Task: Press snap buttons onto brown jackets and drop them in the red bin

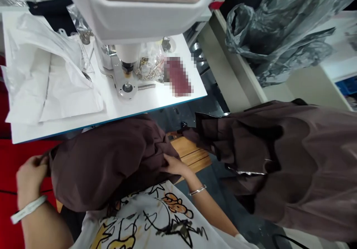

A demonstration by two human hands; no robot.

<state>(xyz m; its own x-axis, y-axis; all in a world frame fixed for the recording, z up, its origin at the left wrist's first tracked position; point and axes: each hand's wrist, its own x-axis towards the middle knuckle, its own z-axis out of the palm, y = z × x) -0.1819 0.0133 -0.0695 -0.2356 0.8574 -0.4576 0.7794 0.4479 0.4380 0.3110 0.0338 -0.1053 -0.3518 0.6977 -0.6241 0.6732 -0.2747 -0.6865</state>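
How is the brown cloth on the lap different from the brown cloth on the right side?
The lap cloth bulges in a rounded bundle; the other cloth spreads in loose folds. The left hand and right hand touch the lap cloth; neither touches the other cloth. Both are dark brown.

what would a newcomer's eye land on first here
Probably the white machine, looming at top centre over the white table. Next, the brown cloth bunched between that table and the patterned shirt, its left end in the left grip. Then another brown heap at right, below crumpled grey plastic.
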